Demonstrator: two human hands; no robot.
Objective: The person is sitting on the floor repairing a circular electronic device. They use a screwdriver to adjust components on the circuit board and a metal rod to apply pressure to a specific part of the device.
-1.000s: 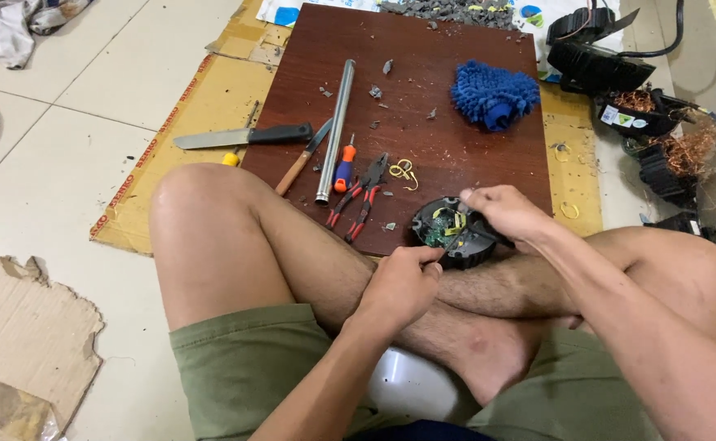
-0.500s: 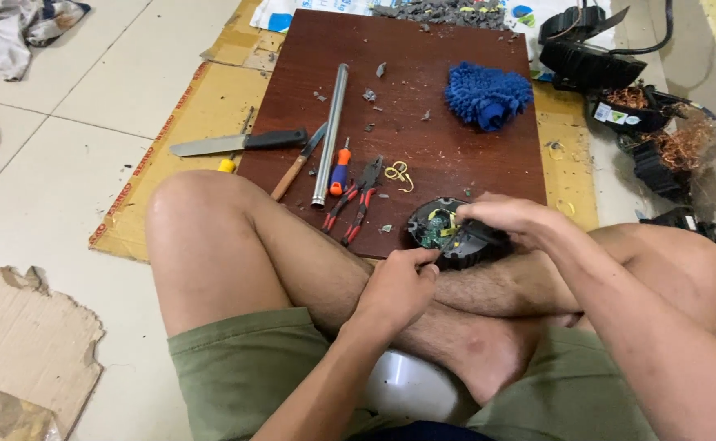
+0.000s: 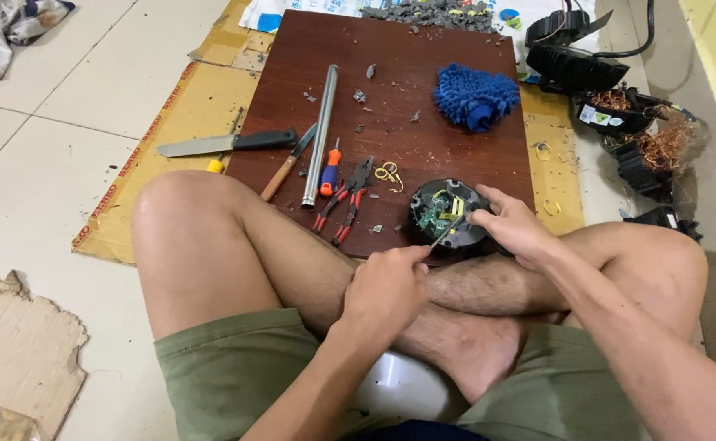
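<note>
I sit cross-legged at the near edge of a dark brown wooden board (image 3: pixel 423 106). On that edge rests a round black device (image 3: pixel 448 214) with its cover off, showing a green circuit board and yellow parts. My right hand (image 3: pixel 511 226) grips its right side. My left hand (image 3: pixel 386 286) is closed around a thin metal tool (image 3: pixel 442 235) whose tip reaches into the open device.
On the board lie a steel tube (image 3: pixel 322 131), red-handled pliers (image 3: pixel 348 200), an orange-and-blue screwdriver (image 3: pixel 331 171), a wooden-handled tool (image 3: pixel 286 167), yellow wire loops (image 3: pixel 387 172) and a blue mop-like cloth (image 3: pixel 475 96). A knife (image 3: pixel 223 144) lies on cardboard to the left. Black parts with copper windings (image 3: pixel 644 135) sit at right.
The view has shifted slightly. My left hand has lifted from my leg and brought the thin tool's tip into the open device. My right hand keeps its hold on the device.
</note>
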